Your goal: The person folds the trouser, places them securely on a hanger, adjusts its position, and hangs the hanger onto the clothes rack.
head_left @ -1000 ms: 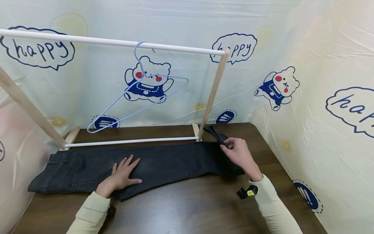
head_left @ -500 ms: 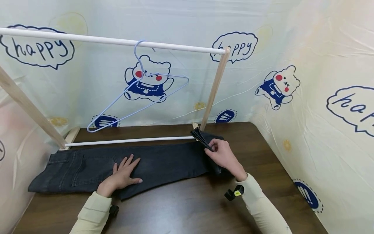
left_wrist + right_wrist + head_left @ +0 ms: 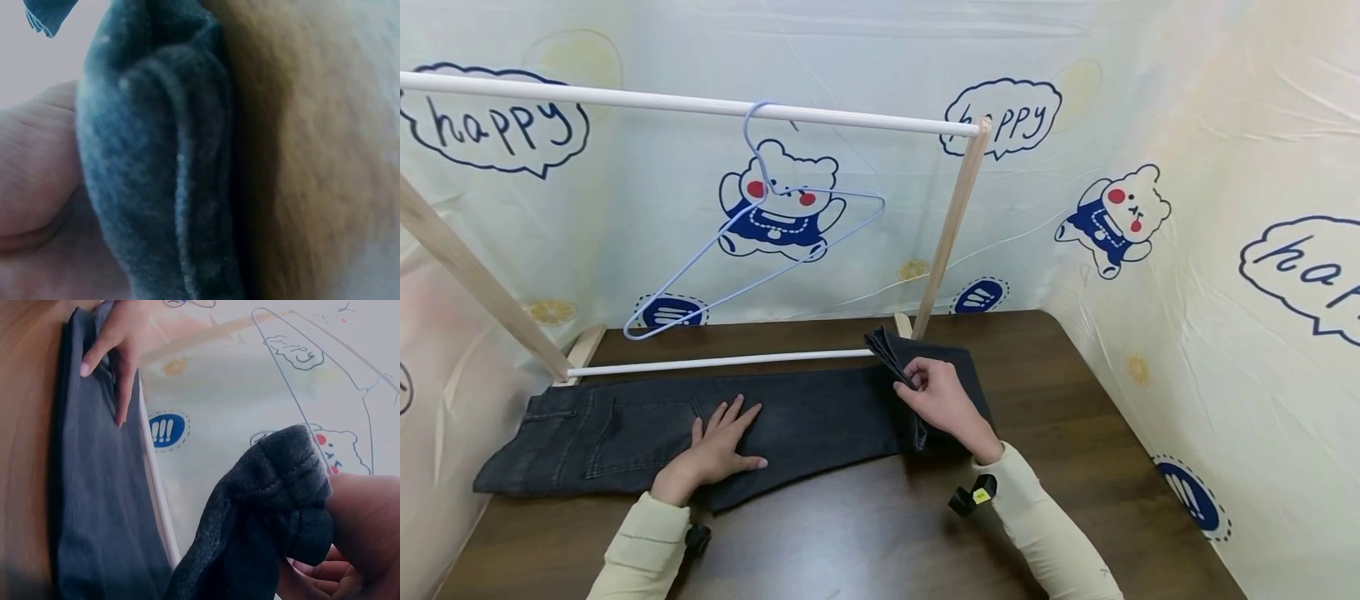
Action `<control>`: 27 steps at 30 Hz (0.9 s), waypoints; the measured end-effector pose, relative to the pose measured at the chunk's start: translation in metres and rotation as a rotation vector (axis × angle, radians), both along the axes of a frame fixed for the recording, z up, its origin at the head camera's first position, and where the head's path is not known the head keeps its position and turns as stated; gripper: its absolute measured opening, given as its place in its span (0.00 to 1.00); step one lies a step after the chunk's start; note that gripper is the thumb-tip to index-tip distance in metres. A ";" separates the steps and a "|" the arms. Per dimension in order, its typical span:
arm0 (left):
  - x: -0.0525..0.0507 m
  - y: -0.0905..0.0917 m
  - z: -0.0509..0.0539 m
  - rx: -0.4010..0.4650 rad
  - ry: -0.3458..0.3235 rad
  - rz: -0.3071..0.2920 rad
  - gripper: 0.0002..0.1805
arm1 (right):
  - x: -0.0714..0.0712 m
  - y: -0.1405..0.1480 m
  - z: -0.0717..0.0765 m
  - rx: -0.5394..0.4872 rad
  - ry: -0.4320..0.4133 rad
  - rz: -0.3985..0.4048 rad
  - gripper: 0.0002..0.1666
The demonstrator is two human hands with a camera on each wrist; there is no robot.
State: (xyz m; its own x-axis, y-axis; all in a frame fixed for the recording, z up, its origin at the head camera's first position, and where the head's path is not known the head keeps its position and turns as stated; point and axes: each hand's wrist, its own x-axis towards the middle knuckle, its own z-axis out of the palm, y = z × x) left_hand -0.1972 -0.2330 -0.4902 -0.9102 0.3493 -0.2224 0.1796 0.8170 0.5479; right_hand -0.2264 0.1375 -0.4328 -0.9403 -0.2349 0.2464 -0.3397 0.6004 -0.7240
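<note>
Dark jeans (image 3: pixel 820 408) lie lengthwise across the table, waist end at the left and leg ends folded back at the right. My left hand (image 3: pixel 718 442) rests flat on them near the back pocket, fingers spread. With thumb and fingers my right hand (image 3: pixel 940 396) pinches the leg hems, raised a little above the rest of the cloth. In the right wrist view the bunched hems (image 3: pixel 281 469) stand close to the camera, beside the gripping fingers. The left wrist view is filled by a blurred fold of denim (image 3: pixel 156 156), with part of the hand at its left.
Behind the jeans stands a rack with a white top rail (image 3: pixel 662 102), wooden posts (image 3: pixel 951 225) and a low white bar (image 3: pixel 722 362). A light blue hanger (image 3: pixel 700 254) hangs from the rail. Printed curtains enclose the brown table (image 3: pixel 820 542).
My right hand has moved left with the hems, folding the leg ends further over the jeans. The left hand has stayed in place.
</note>
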 end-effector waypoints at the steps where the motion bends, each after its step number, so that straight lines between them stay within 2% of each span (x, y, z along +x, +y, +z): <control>1: 0.000 0.000 0.000 0.000 -0.001 0.003 0.53 | 0.000 -0.003 0.000 -0.007 0.003 0.001 0.07; 7: 0.000 0.001 0.002 0.008 -0.008 0.023 0.53 | -0.001 -0.017 0.005 -0.057 0.000 0.013 0.06; 11: -0.002 0.003 0.003 -0.033 0.000 0.018 0.52 | -0.002 -0.025 0.006 -0.106 0.003 0.025 0.05; 13: -0.003 0.006 0.004 -0.051 0.019 0.015 0.50 | -0.002 -0.029 0.007 -0.120 0.008 0.032 0.05; 16: -0.003 0.017 0.006 -0.021 0.094 0.015 0.42 | -0.001 -0.036 0.007 -0.133 0.011 0.051 0.06; 20: -0.001 0.041 0.009 0.124 0.235 -0.003 0.32 | -0.001 -0.046 0.008 -0.129 -0.003 0.077 0.06; 22: -0.001 0.054 0.012 0.232 0.270 -0.006 0.30 | 0.000 -0.051 0.008 -0.124 -0.009 0.091 0.06; 25: -0.002 0.073 0.016 0.397 0.265 0.048 0.29 | 0.001 -0.058 0.010 -0.118 -0.022 0.115 0.06; 27: -0.002 0.085 0.019 0.555 0.191 0.102 0.29 | 0.002 -0.062 0.011 -0.112 -0.033 0.130 0.07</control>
State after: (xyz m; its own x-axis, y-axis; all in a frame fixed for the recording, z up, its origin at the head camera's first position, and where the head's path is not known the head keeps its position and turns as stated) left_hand -0.1995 -0.1485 -0.4714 -0.9512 0.2755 0.1394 0.2528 0.4361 0.8637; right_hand -0.2240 0.0755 -0.4222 -0.9118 -0.3280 0.2472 -0.3841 0.4676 -0.7961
